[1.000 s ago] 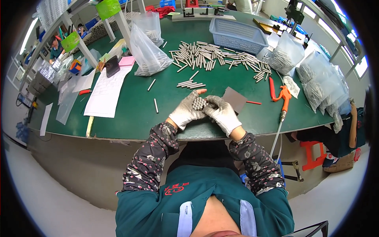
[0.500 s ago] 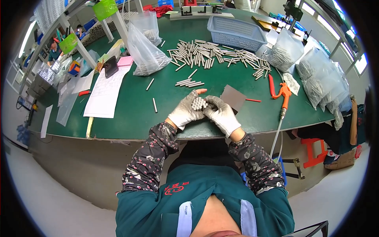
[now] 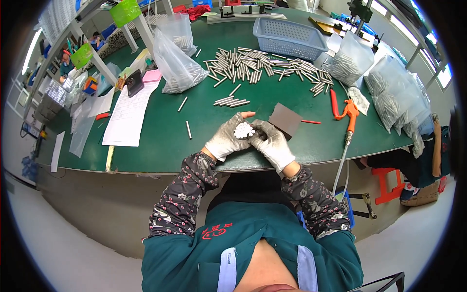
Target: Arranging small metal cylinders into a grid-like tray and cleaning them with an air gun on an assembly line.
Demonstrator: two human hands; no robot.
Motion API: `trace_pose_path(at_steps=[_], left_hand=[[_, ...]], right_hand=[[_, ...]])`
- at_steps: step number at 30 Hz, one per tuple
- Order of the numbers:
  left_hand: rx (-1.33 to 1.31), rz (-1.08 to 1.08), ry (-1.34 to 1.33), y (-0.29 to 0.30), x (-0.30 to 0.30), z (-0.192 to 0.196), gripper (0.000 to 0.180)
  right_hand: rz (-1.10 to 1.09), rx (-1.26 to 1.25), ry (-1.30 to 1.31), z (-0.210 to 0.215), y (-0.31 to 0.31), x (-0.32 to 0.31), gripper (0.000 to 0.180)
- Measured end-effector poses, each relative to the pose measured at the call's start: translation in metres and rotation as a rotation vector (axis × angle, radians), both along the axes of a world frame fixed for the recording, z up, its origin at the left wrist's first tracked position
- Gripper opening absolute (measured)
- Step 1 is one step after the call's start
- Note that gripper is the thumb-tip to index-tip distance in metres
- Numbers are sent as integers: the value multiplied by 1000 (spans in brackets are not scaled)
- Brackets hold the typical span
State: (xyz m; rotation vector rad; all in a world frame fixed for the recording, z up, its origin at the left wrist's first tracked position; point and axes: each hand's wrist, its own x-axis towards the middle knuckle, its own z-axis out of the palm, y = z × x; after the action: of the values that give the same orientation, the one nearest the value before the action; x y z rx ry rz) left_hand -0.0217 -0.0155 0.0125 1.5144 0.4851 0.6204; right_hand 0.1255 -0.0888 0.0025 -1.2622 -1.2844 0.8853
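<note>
My left hand (image 3: 225, 139), in a grey work glove, is closed around a bundle of short silvery metal rods (image 3: 243, 130) held end-up just above the near edge of the green table (image 3: 146, 155). My gloved right hand (image 3: 272, 143) presses against the same bundle from the right, fingers curled on it. A grey-brown square pad (image 3: 286, 119) lies on the table just beyond my right hand. A few loose rods (image 3: 230, 101) lie a little farther out, and one single rod (image 3: 188, 129) rests to the left.
A long heap of rods (image 3: 262, 68) spans the table's far side before a blue basket (image 3: 289, 37). Clear bags of rods (image 3: 176, 68) stand left; more bags (image 3: 396, 97) right. An orange air gun (image 3: 348, 113) with hose lies right. White papers (image 3: 127, 114) lie left.
</note>
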Motion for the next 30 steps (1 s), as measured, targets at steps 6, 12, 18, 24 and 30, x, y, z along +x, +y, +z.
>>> trace_pose_path(at_steps=[6,12,18,24,30], left_hand=[[14,12,9,1,1,-1,76],[75,43,-25,4,2,-7,73],[192,91,20,7,5,-8,73],[201,97,40,9,5,-8,75],[283,187,119,17,10,-21,84]], right_hand=[[-21,32,-54,-2,2,1,36],[10,-61,2,8,2,1,38],[7,-92,-41,12,5,3,39],[-12,-126,-56,14,7,3,36],[8,-229,69,22,9,4,38]])
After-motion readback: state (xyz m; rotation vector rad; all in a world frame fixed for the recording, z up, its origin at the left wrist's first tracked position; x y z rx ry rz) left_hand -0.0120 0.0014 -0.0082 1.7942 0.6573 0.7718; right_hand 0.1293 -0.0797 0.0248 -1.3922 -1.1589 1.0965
